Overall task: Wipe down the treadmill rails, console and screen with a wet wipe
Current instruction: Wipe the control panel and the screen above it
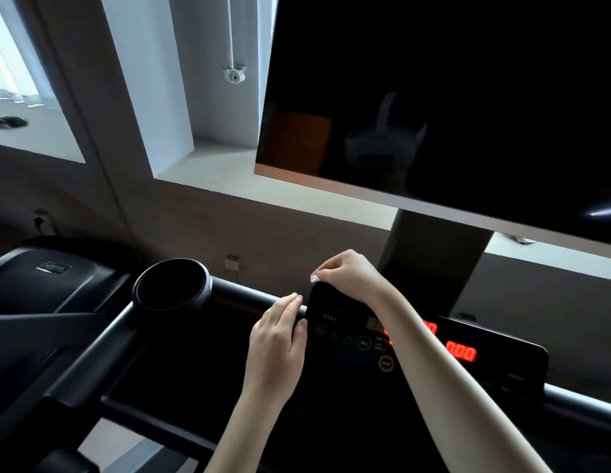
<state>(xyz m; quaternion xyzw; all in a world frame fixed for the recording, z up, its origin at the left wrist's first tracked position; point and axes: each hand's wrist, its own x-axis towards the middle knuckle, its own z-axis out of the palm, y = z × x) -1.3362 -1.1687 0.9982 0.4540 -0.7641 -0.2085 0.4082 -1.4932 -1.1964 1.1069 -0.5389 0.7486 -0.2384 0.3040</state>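
Observation:
The black treadmill console (351, 349) with red digits lies below the big dark screen (450, 97). My right hand (348, 276) hovers at the console's top left corner with its fingers curled in a pinch. Only a small white bit of what looks like the wet wipe (314, 277) shows at its fingertips. My left hand (280, 336) lies with straight fingers against the console's left edge, its fingertips near the black front rail (242, 295). My right forearm crosses over the console's display.
A round black cup holder (172, 288) sits left of the console. The left side rail (92, 363) runs down toward me. The screen's post (433, 254) stands behind the console. A window sill and wall are beyond.

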